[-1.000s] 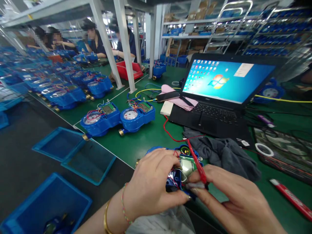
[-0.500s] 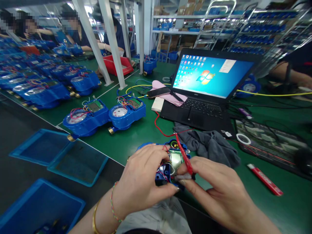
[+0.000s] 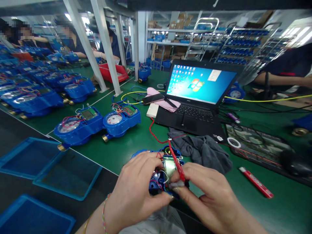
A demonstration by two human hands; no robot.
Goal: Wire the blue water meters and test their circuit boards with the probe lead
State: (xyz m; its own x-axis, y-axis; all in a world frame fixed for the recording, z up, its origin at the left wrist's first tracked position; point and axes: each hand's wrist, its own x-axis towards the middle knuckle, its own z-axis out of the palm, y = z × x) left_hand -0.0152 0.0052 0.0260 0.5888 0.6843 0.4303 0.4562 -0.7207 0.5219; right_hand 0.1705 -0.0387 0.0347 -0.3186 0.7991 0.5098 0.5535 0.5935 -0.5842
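A blue water meter [image 3: 162, 175] with an exposed circuit board and loose wires lies at the near edge of the green bench. My left hand [image 3: 136, 190] is wrapped over its left side, fingers closed on the housing. My right hand [image 3: 209, 198] pinches a red test probe [image 3: 175, 161] whose tip rests on the board; its red lead [image 3: 154, 133] runs back toward the laptop. My fingers hide part of the meter.
An open laptop [image 3: 197, 94] stands behind a grey cloth [image 3: 204, 151]. Two more blue meters [image 3: 97, 122] lie to the left, with several further back. Blue trays [image 3: 48, 165] sit lower left. A second red probe [image 3: 255, 182] and a tape roll [image 3: 234, 142] lie right. Other people work beyond.
The view has swung right and slightly lower, so the bench shifts left in frame. Both hands keep the same hold on the meter and the probe.
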